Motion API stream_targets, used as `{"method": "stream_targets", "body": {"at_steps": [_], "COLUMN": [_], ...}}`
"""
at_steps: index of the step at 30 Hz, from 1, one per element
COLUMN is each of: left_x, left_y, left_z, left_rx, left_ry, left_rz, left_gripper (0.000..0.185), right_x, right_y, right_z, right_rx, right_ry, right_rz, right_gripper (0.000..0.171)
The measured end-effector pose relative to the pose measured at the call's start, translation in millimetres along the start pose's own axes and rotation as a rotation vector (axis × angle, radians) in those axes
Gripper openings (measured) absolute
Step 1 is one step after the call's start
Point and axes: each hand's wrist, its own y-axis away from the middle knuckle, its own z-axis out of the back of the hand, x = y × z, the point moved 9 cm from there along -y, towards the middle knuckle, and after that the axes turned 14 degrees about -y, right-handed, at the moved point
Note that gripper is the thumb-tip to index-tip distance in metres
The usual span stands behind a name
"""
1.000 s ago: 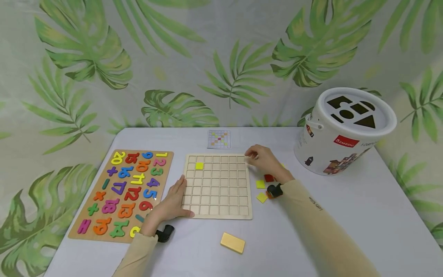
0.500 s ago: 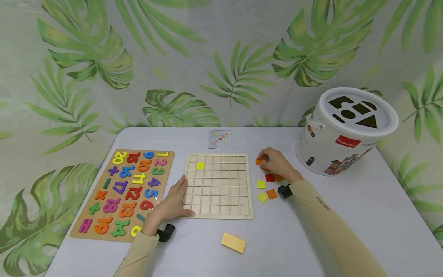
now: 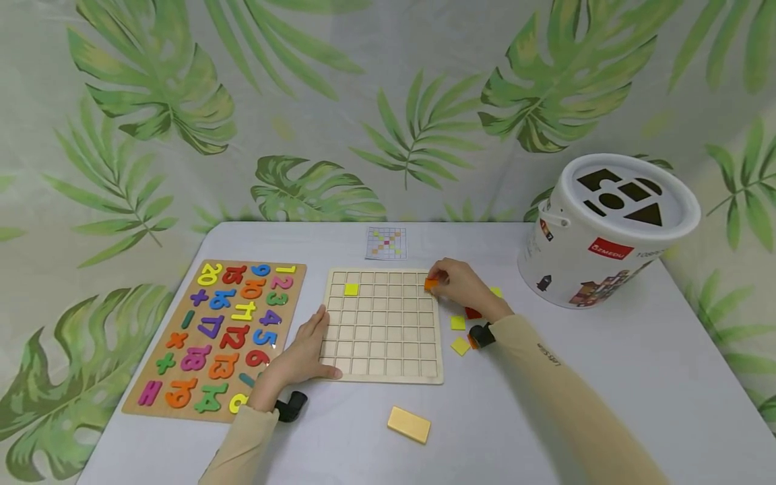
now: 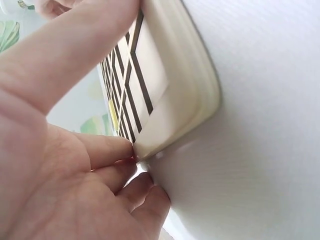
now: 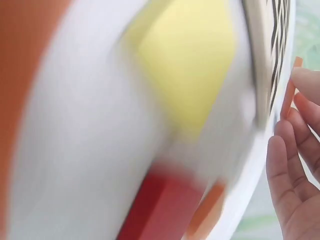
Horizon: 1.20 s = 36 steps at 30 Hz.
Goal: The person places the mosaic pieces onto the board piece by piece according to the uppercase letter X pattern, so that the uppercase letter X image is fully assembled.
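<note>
A wooden grid board lies mid-table, with a yellow square tile in a cell near its upper left. My left hand rests at the board's front left corner, fingers extended along the left side and thumb on the front edge. Between thumb and fingers, my right hand pinches an orange square tile over the board's upper right edge; the right wrist view shows this tile on edge. Right of the board lie yellow tiles and a red tile, some partly hidden by the right arm.
A small pattern card lies behind the board. On the left is a number puzzle board. A white shape-sorter bucket stands at the back right, and a gold-coloured block lies in front.
My right hand moved right from the board's edge to the loose tiles, took an orange tile, and came back left with it to the board. My left hand stayed put.
</note>
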Motion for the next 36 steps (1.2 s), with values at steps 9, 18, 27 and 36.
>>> {"method": "stream_targets", "body": {"at_steps": [9,18,27,36], "left_x": [1.0,-0.3,-0.6,-1.9], "left_y": [1.0,2.0,0.7,1.9], "left_z": [0.2,2.0,0.2,0.2], "left_rx": [-0.005,-0.013,-0.015,-0.015], "left_ry": [0.006,0.006,0.005,0.016], "left_rz": [0.003,-0.008,-0.010,-0.014], "left_gripper": [0.110,0.110,0.111,0.109], "right_x": [23.3,21.0,-7.9,-43.1], "right_y": [-17.2,-17.6,20.0,64.8], "right_z": [-38.7,-36.6,18.9,68.0], "right_rx": [0.102,0.081,-0.059,-0.145], "right_ry": [0.070,0.034,-0.039,-0.020], "right_rz": [0.045,0.021,-0.006,-0.059], "right_gripper": [0.015,0.016,0.016,0.020]}}
